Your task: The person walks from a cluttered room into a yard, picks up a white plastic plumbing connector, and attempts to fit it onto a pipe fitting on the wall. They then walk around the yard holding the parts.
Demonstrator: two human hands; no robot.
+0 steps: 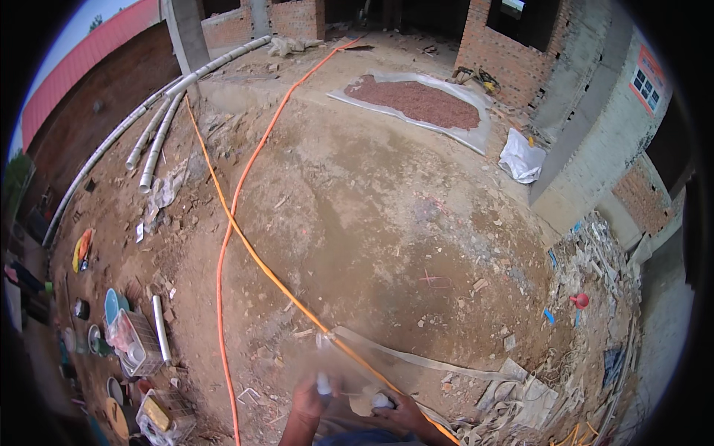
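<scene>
Two orange hoses (245, 171) cross on the bare dirt ground (387, 215) and run off toward eleven and twelve o'clock; one passes the hands at six o'clock. At one o'clock a pale tarp (476, 134) carries a heap of reddish gravel (420, 100). White pipes (156, 134) lie at ten o'clock, wire baskets (137, 342) at eight. The left hand (309, 401) is closed round a small white piece (323, 384) — blurred; the right hand (401, 412), close beside it but apart, grips another white piece (381, 401).

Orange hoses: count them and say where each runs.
2. One hose runs from the far building down the yard; the other hose crosses it, reaching the right hand.
</scene>
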